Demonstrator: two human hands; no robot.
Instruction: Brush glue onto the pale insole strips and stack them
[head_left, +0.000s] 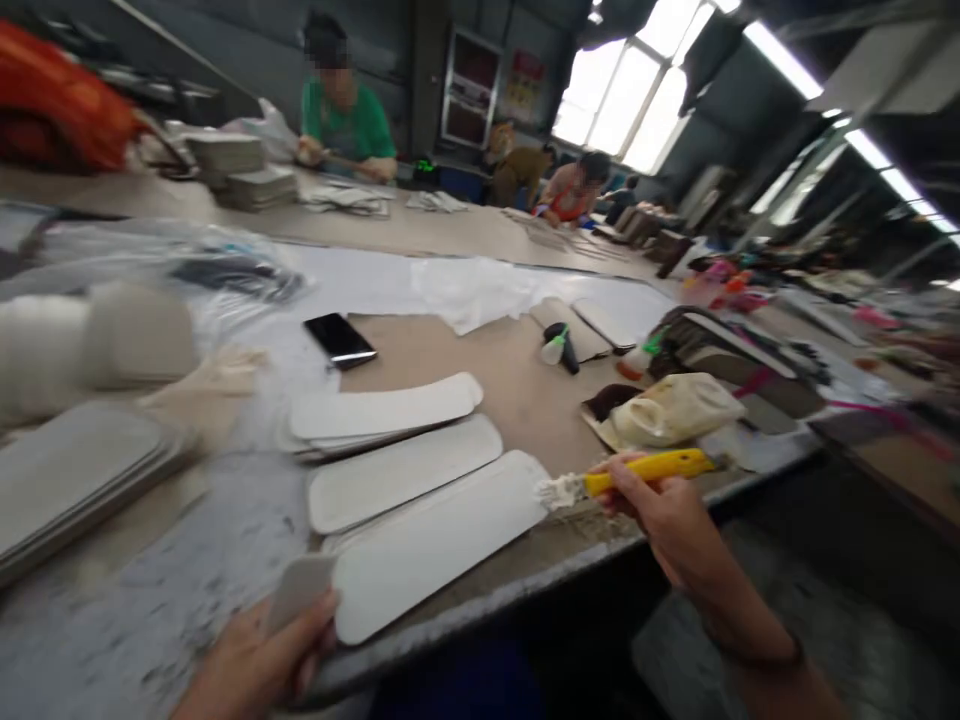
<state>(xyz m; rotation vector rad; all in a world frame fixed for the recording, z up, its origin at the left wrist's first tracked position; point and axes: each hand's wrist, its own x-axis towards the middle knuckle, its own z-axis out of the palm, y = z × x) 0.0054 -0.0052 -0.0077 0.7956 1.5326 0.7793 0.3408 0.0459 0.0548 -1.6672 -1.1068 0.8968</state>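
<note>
In my right hand [660, 515] is a yellow-handled glue spreader [649, 468], its tip caked with white stuff. That tip meets the right end of a long white panel with rounded corners [442, 545] at the table's front edge. My left hand [274, 640] pinches a small grey rounded piece [300, 590] between thumb and fingers, close to the panel's left end. Behind lie a second white panel [405, 475] and a short stack of similar panels [386, 408]. Beyond my right hand sits a cream, glue-crusted container [679, 408].
A phone [340, 340] lies on brown board. At left are a stack of grey panels [82, 470] and clear plastic wrap [232, 265]. A small bottle [555, 346] stands farther back. Across the table, a person in green [349, 125] and another person [566, 190] work.
</note>
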